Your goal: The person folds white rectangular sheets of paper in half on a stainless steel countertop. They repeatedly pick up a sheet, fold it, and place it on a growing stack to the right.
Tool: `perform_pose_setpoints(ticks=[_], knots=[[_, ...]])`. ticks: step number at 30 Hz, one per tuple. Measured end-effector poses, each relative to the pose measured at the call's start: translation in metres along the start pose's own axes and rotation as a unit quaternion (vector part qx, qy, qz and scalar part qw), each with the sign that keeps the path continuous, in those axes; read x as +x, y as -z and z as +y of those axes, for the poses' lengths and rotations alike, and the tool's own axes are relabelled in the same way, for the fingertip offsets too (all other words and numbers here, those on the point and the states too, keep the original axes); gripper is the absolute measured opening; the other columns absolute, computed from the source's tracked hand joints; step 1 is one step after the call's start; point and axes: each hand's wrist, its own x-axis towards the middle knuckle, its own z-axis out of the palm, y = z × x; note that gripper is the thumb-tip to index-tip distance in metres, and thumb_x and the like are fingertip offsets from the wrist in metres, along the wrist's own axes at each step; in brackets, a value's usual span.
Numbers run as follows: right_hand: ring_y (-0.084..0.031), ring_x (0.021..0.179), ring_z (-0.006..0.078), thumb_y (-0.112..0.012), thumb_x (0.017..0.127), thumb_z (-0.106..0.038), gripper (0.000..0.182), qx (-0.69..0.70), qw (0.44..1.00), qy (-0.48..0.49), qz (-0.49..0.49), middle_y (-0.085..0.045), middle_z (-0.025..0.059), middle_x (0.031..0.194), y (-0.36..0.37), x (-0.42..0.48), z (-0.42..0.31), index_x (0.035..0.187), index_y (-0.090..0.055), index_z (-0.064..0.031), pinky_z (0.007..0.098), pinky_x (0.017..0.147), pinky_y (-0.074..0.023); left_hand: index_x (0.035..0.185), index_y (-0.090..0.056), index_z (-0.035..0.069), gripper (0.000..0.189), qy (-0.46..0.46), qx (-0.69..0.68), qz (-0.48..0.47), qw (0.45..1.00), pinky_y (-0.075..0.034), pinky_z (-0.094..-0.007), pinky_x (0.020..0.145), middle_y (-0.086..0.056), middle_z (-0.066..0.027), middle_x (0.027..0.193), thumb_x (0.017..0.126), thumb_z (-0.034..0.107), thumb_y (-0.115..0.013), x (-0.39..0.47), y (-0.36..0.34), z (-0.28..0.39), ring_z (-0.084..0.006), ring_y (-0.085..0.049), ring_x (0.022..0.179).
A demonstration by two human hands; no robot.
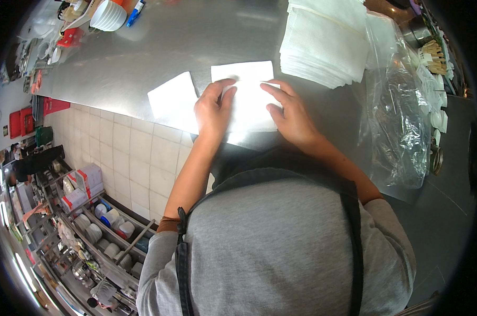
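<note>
A white napkin or paper cloth [250, 114] lies on the stainless-steel table [143, 67] in front of me, its upper part [242, 71] reaching beyond my hands. My left hand [216, 106] rests at its left side, fingers curved and thumb on the sheet. Touching the right side, my right hand [292, 108] has its fingers spread over the edge. Glare hides the fold lines between the hands. Another white piece [174, 96] lies at the left, close to my left hand. A tall stack of white napkins [321, 47] stands at the upper right.
Clear plastic bags [400, 130] lie right of the stack. White bowls [109, 15] and a blue marker [135, 14] are at the upper left. Shelves with containers [112, 217] stand at the lower left, beyond the tiled floor [131, 158]. A person in dark clothes [37, 162] is farther off.
</note>
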Motion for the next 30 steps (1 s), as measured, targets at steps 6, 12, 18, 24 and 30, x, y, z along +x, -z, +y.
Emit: perform_pose_setpoints(ticks=[6, 12, 18, 24, 30], knots=[[-0.06, 0.111, 0.0303, -0.071, 0.089, -0.01, 0.044, -0.047, 0.999, 0.019, 0.013, -0.055, 0.0115, 0.137, -0.007, 0.002, 0.008, 0.131, -0.06, -0.0038, 0.0445, 0.101, -0.0404, 0.107, -0.076, 0.009, 0.02, -0.034, 0.073, -0.034, 0.996, -0.051, -0.0339, 0.065, -0.069, -0.0087, 0.089, 0.087, 0.012, -0.078, 0.001, -0.002, -0.003, -0.0175, -0.061, 0.071], [-0.061, 0.106, 0.0229, -0.08, 0.082, -0.02, 0.056, -0.15, 0.988, 0.018, 0.015, -0.055, 0.0069, 0.135, -0.009, 0.002, 0.006, 0.132, -0.059, -0.0083, 0.0437, 0.101, -0.0344, 0.12, -0.073, 0.013, 0.05, -0.005, 0.054, -0.128, 0.99, -0.05, -0.0338, 0.068, -0.058, -0.0052, 0.096, 0.073, 0.017, -0.089, 0.002, 0.014, 0.004, -0.0194, -0.057, 0.079], [-0.062, 0.1, 0.0207, -0.076, 0.081, -0.011, 0.056, -0.141, 0.99, 0.012, -0.01, -0.054, 0.0051, 0.139, 0.0, -0.003, 0.004, 0.135, -0.058, -0.0113, 0.0427, 0.103, -0.032, 0.127, -0.072, 0.016, 0.061, 0.07, 0.012, -0.205, 0.976, -0.047, -0.0282, 0.076, -0.048, -0.0003, 0.097, 0.069, 0.005, -0.088, 0.007, 0.031, 0.005, -0.0148, -0.044, 0.077], [-0.057, 0.095, 0.0232, -0.07, 0.081, 0.001, 0.054, -0.077, 0.997, -0.002, -0.026, -0.055, 0.008, 0.139, 0.011, -0.002, 0.004, 0.132, -0.061, -0.0125, 0.0389, 0.101, -0.0388, 0.131, -0.07, 0.018, 0.064, 0.071, -0.056, -0.229, 0.969, -0.047, -0.0261, 0.077, -0.05, 0.0003, 0.099, 0.075, -0.013, -0.073, 0.01, 0.046, -0.009, -0.012, -0.047, 0.08], [-0.056, 0.11, 0.029, -0.073, 0.083, -0.007, 0.045, -0.201, 0.966, 0.157, 0.049, -0.057, 0.0111, 0.132, 0.014, 0.008, -0.016, 0.127, -0.064, -0.0103, 0.0419, 0.099, -0.0419, 0.125, -0.069, 0.012, 0.049, 0.059, -0.076, -0.133, 0.986, -0.047, -0.0248, 0.075, -0.057, -0.0014, 0.108, 0.082, -0.011, -0.066, 0.0, 0.056, -0.013, -0.0107, -0.053, 0.083]])
